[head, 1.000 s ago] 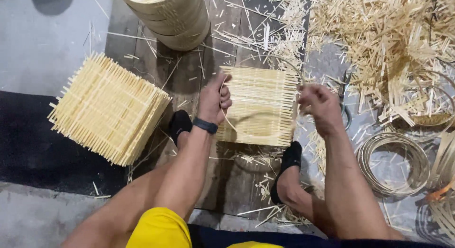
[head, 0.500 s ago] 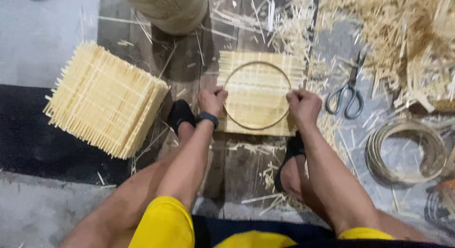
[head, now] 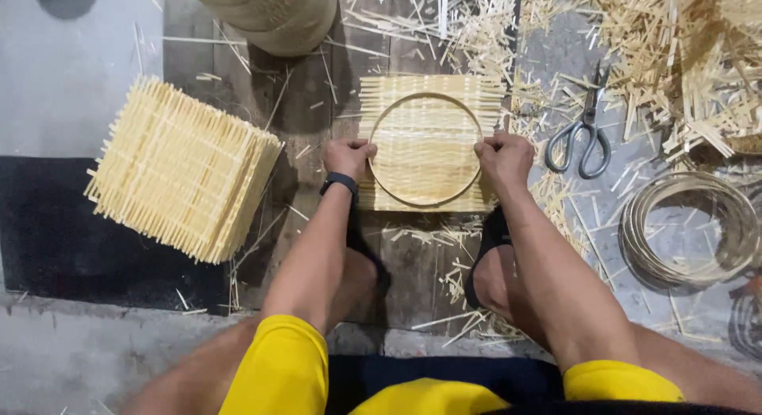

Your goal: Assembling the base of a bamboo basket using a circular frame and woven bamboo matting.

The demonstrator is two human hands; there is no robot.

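Note:
A square woven bamboo mat [head: 429, 105] lies flat on the wooden board in front of me. A thin round bamboo hoop [head: 426, 96] rests on top of it. My left hand [head: 348, 156] grips the hoop's left side against the mat; a black band is on that wrist. My right hand [head: 503, 157] grips the hoop's right side the same way. Both fists are closed over the hoop and the mat's edge.
A stack of woven mats [head: 181, 170] lies to the left. Scissors [head: 584, 129] lie right of the mat amid bamboo slivers [head: 683, 58]. A coil of hoops [head: 689, 228] sits far right. A round bamboo basket [head: 270, 14] stands at the top. My feet rest below the mat.
A second ago both hands were lifting the mat. Now it lies flat with the hoop on it, and each hand has settled on one side of the hoop.

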